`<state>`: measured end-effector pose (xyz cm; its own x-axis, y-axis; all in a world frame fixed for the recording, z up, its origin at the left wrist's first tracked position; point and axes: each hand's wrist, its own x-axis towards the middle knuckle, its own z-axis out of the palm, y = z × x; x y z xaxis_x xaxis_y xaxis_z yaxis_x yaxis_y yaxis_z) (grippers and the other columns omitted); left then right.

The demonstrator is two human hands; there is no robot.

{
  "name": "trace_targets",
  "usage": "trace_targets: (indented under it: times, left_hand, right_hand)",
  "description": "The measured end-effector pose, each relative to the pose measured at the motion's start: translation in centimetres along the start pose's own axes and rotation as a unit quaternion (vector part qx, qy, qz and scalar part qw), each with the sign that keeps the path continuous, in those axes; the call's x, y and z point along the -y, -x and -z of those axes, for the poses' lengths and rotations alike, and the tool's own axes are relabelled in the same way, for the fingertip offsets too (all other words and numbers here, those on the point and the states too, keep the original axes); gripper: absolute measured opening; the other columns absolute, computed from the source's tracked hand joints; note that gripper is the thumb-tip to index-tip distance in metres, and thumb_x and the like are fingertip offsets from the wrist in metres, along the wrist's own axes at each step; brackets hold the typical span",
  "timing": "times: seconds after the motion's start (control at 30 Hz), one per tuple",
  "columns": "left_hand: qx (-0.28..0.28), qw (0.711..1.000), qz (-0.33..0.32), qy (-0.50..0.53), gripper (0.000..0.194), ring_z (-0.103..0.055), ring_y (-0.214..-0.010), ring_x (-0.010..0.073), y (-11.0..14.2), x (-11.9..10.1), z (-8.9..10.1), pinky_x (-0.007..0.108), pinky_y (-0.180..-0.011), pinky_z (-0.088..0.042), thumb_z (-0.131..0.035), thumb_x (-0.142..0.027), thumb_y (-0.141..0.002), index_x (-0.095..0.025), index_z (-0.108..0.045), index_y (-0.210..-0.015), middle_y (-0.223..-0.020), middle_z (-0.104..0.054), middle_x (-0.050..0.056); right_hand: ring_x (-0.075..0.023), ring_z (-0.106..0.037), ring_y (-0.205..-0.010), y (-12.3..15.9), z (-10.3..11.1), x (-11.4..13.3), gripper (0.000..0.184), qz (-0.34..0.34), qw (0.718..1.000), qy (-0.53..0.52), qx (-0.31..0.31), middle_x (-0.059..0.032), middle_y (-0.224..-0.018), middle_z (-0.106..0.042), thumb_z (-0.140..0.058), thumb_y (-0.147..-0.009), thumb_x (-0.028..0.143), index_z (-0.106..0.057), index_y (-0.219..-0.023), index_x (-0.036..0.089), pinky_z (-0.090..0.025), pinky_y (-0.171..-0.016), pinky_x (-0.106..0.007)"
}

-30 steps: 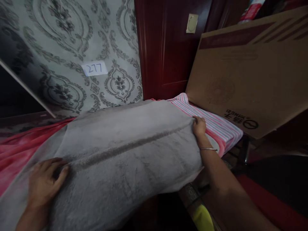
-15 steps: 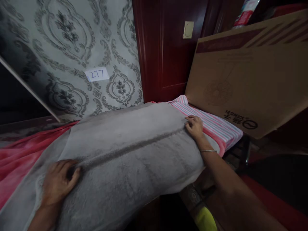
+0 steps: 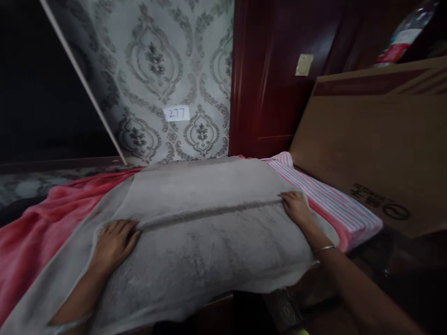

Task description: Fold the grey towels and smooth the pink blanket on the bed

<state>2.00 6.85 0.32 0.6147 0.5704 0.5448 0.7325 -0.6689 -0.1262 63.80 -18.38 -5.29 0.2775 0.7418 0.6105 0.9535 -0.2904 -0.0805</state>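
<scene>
A grey plush blanket (image 3: 209,251) lies spread before me, with a darker crease-like strip (image 3: 209,214) running across it. My left hand (image 3: 113,244) rests palm down on the blanket at the strip's left end, fingers stretched and thumb apart. At the right end my right hand (image 3: 296,204) touches the same cloth, its fingers slightly bent and the thumb a little apart. A silvery bangle (image 3: 325,249) circles the right wrist. Both palms are hidden against the cloth.
Red plush cloth (image 3: 66,204) shows to the left, and a striped pink-and-white cloth (image 3: 321,195) to the right. A large cardboard box (image 3: 377,135) leans at the right, with a bottle (image 3: 401,44) above it. Behind are patterned wallpaper (image 3: 153,88), a dark red door (image 3: 268,79) and a dark panel (image 3: 52,93).
The camera view has turned left, so everything sits farther right and slightly lower, except my left hand, which appears a little higher. Both hands remain at the strip's ends; my left fingers look flatter.
</scene>
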Motion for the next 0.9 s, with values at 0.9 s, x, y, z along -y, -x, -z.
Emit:
trace_targets:
  times: [0.9]
  left_hand:
    - [-0.012,0.994,0.102,0.022,0.030,-0.064,-0.099,0.0282,1.8,-2.3,1.6,0.044,-0.091,-0.044,-0.043,-0.027,-0.100,-0.020,-0.072,-0.094,-0.100,-0.076,0.012]
  right_hand:
    - [-0.0369,-0.068,-0.100,2.0,-2.1,-3.5,0.039,-0.027,0.996,-0.059,-0.052,-0.0127,-0.102,-0.073,-0.036,-0.091,0.050,-0.069,-0.097,0.029,-0.056,-0.093,-0.055]
